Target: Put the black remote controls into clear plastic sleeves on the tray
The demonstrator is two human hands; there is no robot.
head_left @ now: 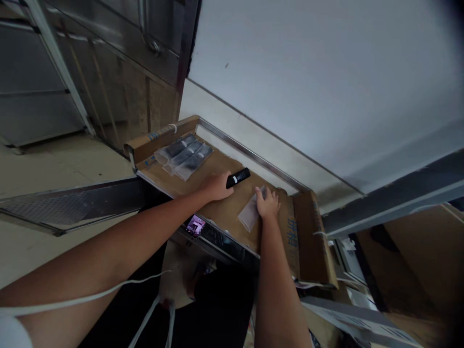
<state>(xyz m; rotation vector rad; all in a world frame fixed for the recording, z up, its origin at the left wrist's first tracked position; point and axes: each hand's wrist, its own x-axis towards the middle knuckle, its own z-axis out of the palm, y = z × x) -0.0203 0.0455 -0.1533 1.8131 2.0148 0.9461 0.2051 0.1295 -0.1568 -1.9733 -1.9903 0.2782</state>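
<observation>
My left hand (216,186) is closed around one end of a black stick-shaped object (238,178) with a white band; its exact kind is unclear. The object's free end points up and to the right, above the cardboard. My right hand (268,205) rests on a translucent plastic bag (248,213), fingers spread near its upper end. That bag looks flat. On the left side of the cardboard-lined tray (221,210) lie several translucent bags (184,155) side by side, with similar black objects inside.
Folded cardboard walls (313,237) border the tray at both ends. A metal rail (250,153) runs behind it along the white wall (308,72). Below the front edge is a small lit screen (195,225). A white cord (90,296) crosses my left forearm.
</observation>
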